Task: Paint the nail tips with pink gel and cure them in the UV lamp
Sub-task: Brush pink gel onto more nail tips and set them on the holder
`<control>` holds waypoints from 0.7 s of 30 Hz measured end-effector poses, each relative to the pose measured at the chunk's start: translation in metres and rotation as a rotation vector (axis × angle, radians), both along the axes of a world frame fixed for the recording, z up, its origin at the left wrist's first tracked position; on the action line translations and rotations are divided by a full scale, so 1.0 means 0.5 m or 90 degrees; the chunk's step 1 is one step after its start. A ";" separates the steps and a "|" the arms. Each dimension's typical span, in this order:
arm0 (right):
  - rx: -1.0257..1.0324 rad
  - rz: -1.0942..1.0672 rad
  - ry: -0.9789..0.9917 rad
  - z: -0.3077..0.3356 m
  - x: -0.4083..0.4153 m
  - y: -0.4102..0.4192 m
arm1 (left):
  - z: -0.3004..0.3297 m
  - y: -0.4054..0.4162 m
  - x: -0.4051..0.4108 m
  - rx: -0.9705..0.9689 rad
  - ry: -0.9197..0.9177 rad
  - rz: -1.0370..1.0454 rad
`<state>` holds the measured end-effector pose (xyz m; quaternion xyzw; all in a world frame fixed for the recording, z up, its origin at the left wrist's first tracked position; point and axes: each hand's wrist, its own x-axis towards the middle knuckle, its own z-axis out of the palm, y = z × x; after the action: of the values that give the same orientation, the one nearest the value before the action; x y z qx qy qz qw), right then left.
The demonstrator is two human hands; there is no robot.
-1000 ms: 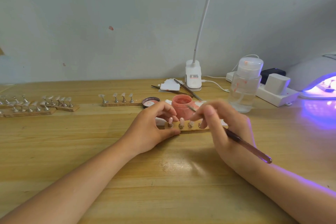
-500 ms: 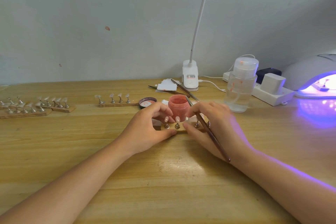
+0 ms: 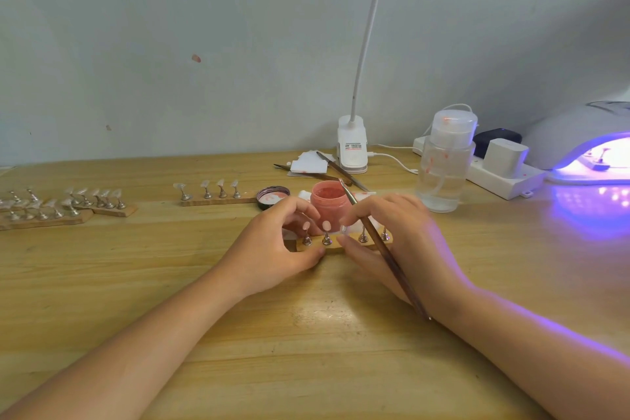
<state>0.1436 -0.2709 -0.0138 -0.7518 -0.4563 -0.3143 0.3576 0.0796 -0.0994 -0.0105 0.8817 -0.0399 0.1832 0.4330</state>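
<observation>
Both hands sit close together on the wooden table (image 3: 102, 283). The left hand (image 3: 272, 249) curls its fingers round the end of a small wooden strip (image 3: 315, 245) with little metal stands holding nail tips (image 3: 326, 225), two of them pink. The right hand (image 3: 399, 242) holds a thin brush (image 3: 378, 242) and pinches a clear tip at the strip. Just behind them stands an open pot of pink gel (image 3: 329, 203). Far to the right, the UV lamp (image 3: 579, 147) glows purple. More strips (image 3: 218, 196) lie to the left.
</observation>
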 end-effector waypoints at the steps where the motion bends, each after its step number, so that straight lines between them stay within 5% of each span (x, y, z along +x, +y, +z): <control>1: 0.011 0.004 0.000 0.003 -0.003 0.001 | 0.001 -0.001 -0.001 0.008 -0.005 -0.001; 10: 0.067 0.064 0.062 0.015 -0.025 0.000 | 0.019 -0.020 -0.019 0.175 -0.224 0.019; 21: 0.071 0.137 0.116 0.014 -0.030 -0.001 | 0.020 -0.033 -0.016 0.199 -0.282 0.044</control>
<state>0.1287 -0.2713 -0.0070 -0.7029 -0.4819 -0.2292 0.4703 0.0716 -0.1161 -0.0005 0.8772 -0.1315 0.3777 0.2657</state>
